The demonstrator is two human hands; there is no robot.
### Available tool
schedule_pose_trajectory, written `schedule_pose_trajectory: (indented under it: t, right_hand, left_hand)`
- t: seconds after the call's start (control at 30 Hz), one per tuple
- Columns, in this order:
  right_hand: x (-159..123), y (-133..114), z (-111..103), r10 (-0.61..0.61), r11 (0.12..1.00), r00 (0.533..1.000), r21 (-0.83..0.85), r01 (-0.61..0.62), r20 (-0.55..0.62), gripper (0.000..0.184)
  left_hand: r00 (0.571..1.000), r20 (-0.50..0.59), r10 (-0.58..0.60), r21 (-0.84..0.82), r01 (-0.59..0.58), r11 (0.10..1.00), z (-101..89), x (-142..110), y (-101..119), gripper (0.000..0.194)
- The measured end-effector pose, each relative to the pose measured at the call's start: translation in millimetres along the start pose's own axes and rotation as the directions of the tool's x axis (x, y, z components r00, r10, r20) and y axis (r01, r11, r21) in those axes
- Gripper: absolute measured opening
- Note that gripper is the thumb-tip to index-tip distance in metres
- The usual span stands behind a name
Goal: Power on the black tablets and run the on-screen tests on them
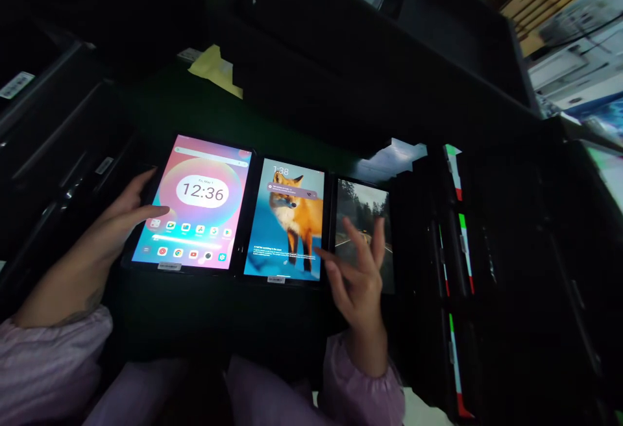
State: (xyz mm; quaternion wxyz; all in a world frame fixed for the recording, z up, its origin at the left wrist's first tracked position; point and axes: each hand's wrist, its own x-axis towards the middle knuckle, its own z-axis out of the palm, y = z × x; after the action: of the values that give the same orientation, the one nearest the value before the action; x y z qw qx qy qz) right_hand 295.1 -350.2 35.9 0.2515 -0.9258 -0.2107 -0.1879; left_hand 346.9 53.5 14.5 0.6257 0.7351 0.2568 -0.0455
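Three lit tablets lie side by side in front of me. My left hand (121,218) grips the left edge of the left tablet (204,173), thumb over its screen and the other fingers at or behind the edge. That screen shows a clock reading 12:36 and rows of app icons. A fox picture fills the middle tablet (287,218). The right tablet (363,199) displays a road among trees. My right hand (360,276) hovers in front of it with fingers spread, holding nothing; one finger reaches toward the middle tablet's right edge. Whether it touches is unclear.
More tablets or dark cases stand on edge at the right, with thin lit screens (452,361) visible. Dark devices (58,173) are stacked at the left. A yellow paper (214,69) lies behind the tablets, and a large black bin (389,69) rises beyond.
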Motion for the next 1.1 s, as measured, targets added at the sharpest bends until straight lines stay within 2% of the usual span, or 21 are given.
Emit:
schedule_pose_trajectory:
  t: [0.1, 0.2, 0.3, 0.43, 0.57, 0.7, 0.8, 1.03, 1.1]
  right_hand:
    - [2, -13, 10, -0.044, 0.998, 0.993, 0.057, 0.038, 0.11, 0.027]
    - [0, -12, 21, 0.07, 0.998, 0.989, -0.018, -0.068, 0.127, 0.029]
    - [-3, -4, 22, 0.132, 0.988, 0.991, -0.089, -0.13, 0.021, 0.033]
    - [-5, 4, 11, 0.136, 0.99, 0.977, -0.014, -0.14, -0.166, 0.032]
    - [-6, 5, 5, 0.146, 0.989, 0.96, 0.01, -0.148, -0.241, 0.034]
    - [-5, 4, 9, 0.09, 0.996, 0.974, 0.034, -0.085, -0.206, 0.032]
    - [-5, -1, 13, 0.028, 0.997, 0.988, 0.082, -0.016, -0.15, 0.03]
    - [-8, -22, 24, -0.14, 0.975, 0.99, 0.172, 0.138, 0.001, 0.024]
    - [-9, -27, 26, -0.17, 0.966, 0.985, 0.201, 0.162, 0.021, 0.025]
  left_hand:
    - [1.0, -0.015, 0.022, -0.006, -0.022, 1.0, 3.1, -4, 1, 0.099]
    - [0.999, -0.017, 0.047, -0.003, -0.047, 0.999, 2.7, -4, 1, 0.099]
    - [0.999, 0.01, 0.042, 0.023, -0.042, 0.999, -3.9, -1, -1, 0.098]
    - [0.999, 0.043, 0.002, 0.047, -0.004, 0.999, -12.4, 0, -1, 0.095]
    - [0.999, 0.001, -0.042, 0.077, 0.042, 0.996, -5.9, -9, 12, 0.1]
    - [0.991, -0.045, -0.125, 0.104, 0.129, 0.986, 4.7, -19, 30, 0.103]
    - [0.987, -0.058, -0.151, 0.099, 0.156, 0.983, 5.4, -18, 29, 0.106]
    - [0.996, 0.006, -0.088, 0.08, 0.087, 0.993, -4.4, -12, 13, 0.104]
    - [0.992, 0.086, -0.088, 0.1, 0.079, 0.992, -9.4, -16, 13, 0.108]
